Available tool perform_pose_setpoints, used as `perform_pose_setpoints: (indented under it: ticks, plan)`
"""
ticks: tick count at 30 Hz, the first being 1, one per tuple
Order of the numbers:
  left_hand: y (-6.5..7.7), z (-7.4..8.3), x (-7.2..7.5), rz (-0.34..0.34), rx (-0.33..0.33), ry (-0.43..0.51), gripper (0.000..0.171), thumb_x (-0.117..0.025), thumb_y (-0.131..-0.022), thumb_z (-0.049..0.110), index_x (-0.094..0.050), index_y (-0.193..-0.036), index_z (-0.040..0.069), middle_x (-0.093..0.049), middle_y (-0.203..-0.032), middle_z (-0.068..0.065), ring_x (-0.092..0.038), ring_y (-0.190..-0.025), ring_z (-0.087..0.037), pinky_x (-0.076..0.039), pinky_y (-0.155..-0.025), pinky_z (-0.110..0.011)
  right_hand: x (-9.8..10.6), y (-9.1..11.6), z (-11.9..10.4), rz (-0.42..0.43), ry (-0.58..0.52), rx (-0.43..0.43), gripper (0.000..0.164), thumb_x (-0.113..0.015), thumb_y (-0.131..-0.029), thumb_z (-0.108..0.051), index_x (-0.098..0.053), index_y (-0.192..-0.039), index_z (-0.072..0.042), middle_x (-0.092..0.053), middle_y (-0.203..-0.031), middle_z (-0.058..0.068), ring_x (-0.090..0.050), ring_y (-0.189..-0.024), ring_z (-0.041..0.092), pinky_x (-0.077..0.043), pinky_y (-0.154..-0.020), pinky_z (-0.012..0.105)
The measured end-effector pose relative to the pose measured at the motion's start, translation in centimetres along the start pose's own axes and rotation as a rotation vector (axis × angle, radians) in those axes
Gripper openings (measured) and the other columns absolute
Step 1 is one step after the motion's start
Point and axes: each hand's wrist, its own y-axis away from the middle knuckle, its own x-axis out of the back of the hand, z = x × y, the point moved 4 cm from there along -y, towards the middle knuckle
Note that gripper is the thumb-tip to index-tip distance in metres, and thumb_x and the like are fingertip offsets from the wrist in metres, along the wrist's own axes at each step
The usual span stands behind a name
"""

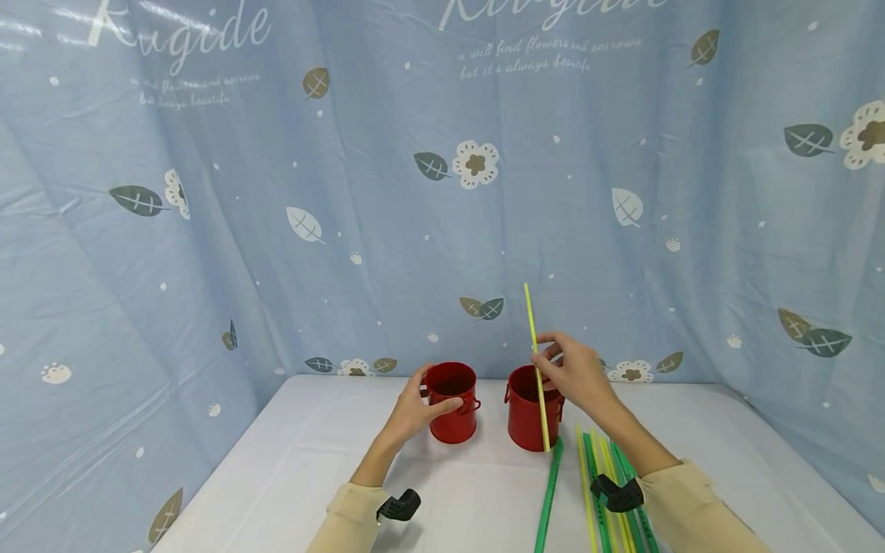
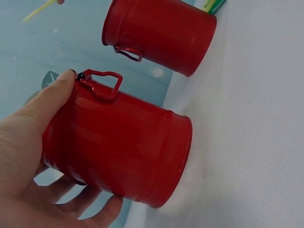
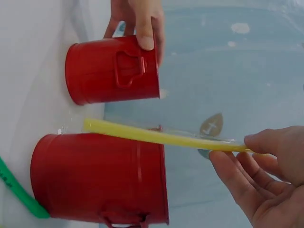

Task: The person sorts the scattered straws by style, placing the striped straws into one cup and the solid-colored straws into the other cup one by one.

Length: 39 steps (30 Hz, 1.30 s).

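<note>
My left hand (image 1: 409, 411) grips the left red metal bucket (image 1: 452, 425) by its side. In the left wrist view, the thumb lies at the bucket's (image 2: 123, 142) rim beside a small wire handle, the fingers spread around the far side. My right hand (image 1: 579, 376) pinches a long yellow straw (image 1: 542, 407) in a clear wrapper between thumb and fingers. The straw slants nearly upright in front of the right red bucket (image 1: 522, 418). In the right wrist view, the straw's (image 3: 142, 135) lower end overlaps the space between both buckets.
Several green and yellow straws (image 1: 601, 491) lie on the white table (image 1: 318, 430) under my right forearm. One green straw (image 1: 549, 495) lies apart, its far end near the right bucket. A blue patterned curtain (image 1: 387, 230) hangs behind the table.
</note>
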Motion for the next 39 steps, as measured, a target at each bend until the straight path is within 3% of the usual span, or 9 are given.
perform_pose_setpoints:
  ticks: [13,25,39]
  plan:
    - [-0.1,-0.3,-0.2,-0.009,-0.018,0.013,0.091,-0.080,-0.079,0.041,-0.031,-0.151,0.016,-0.047,-0.144,-0.009,-0.049,-0.125,-0.033,-0.055,-0.091,-0.046,-2.2,-2.4,-1.9,-0.006,-0.057,0.030,0.031,-0.065,-0.094,-0.014,-0.058,-0.123,-0.005,-0.066,-0.094,0.014,-0.069,-0.075,0.023,-0.060,-0.057,0.029]
    - [-0.3,-0.7,-0.3,0.014,-0.023,0.001,0.090,-0.081,-0.079,0.039,-0.033,-0.151,0.016,-0.051,-0.141,-0.009,-0.052,-0.123,-0.032,-0.054,-0.091,-0.047,-3.3,-4.7,-3.7,0.084,-0.112,0.087,0.030,-0.063,-0.096,-0.017,-0.057,-0.123,-0.006,-0.065,-0.095,0.016,-0.071,-0.074,0.030,-0.059,-0.057,0.027]
    - [-0.2,-0.4,-0.1,0.017,-0.027,-0.018,0.092,-0.081,-0.078,0.044,-0.033,-0.150,0.015,-0.051,-0.139,-0.007,-0.052,-0.123,-0.032,-0.055,-0.089,-0.044,-4.5,-7.2,-6.3,0.133,-0.172,0.146,0.028,-0.063,-0.096,-0.014,-0.058,-0.122,-0.007,-0.066,-0.092,0.014,-0.071,-0.072,0.026,-0.059,-0.058,0.025]
